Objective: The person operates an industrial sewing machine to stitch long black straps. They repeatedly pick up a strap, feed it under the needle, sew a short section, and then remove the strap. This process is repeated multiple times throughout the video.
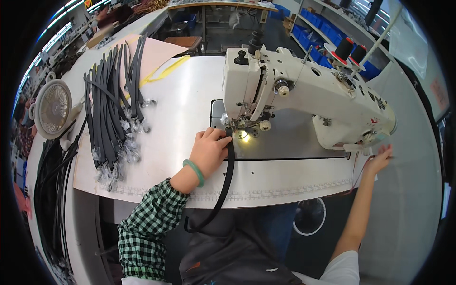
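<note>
My left hand [207, 153], with a green bangle on the wrist, grips a black strap [227, 176] at the needle area of the white sewing machine [268, 80]. The strap hangs in a curve over the front edge of the white worktable [294, 178]. A small lamp [245, 137] glows beside the needle. My right hand [380, 157] is at the machine's far right end, fingers loosely extended and apart; whether it touches anything there is unclear.
Many dark grey straps [108, 118] with clear bits lie left on pink sheets [164, 45]. Longer black straps [50, 190] hang beside a round metal fixture [52, 107]. Behind stand shelves with blue bins [323, 28] and thread spools [344, 50]. Another person [100, 16] is at upper left.
</note>
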The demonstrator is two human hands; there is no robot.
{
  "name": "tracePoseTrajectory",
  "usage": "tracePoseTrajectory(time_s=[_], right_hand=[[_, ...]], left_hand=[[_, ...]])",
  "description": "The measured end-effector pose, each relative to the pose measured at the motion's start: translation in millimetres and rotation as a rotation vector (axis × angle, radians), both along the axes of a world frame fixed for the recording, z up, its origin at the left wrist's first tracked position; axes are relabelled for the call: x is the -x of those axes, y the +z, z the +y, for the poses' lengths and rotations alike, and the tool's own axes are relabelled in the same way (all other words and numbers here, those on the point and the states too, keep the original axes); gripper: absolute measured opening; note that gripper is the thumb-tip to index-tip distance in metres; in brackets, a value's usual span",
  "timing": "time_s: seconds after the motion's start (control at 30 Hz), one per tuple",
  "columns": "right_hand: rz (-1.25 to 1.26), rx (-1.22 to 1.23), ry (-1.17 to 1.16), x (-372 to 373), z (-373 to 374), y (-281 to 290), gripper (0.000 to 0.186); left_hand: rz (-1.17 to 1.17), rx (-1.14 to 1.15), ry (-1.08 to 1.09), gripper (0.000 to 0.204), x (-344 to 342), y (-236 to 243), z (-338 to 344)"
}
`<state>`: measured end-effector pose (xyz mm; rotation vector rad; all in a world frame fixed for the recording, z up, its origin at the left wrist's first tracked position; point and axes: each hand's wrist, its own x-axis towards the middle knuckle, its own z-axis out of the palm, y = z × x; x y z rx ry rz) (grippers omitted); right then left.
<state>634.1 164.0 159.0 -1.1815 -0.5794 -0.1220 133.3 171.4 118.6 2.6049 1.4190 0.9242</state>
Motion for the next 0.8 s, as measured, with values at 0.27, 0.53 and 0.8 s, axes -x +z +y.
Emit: tracePoseTrajectory(time_s=[0.27, 0.53, 0.8], right_hand=[[-0.368, 0.783, -0.074, -189.0, 48.7, 39.8, 0.053], [-0.631, 1.086, 0.049, -207.7, 86.7, 116.1, 0.053], [-0.377, 0.946, 0.145, -139.0, 59.0, 100.4, 0.049]], left_hand=[[0.058, -0.077, 0.017, 0.022, -7.4, -4.5, 4.7], [0.114, -0.065, -0.032, 0.032, -28.2, -9.7, 19.0], [0.139, -0.079, -0.044, 0.035, -17.6, -6.6, 17.2]])
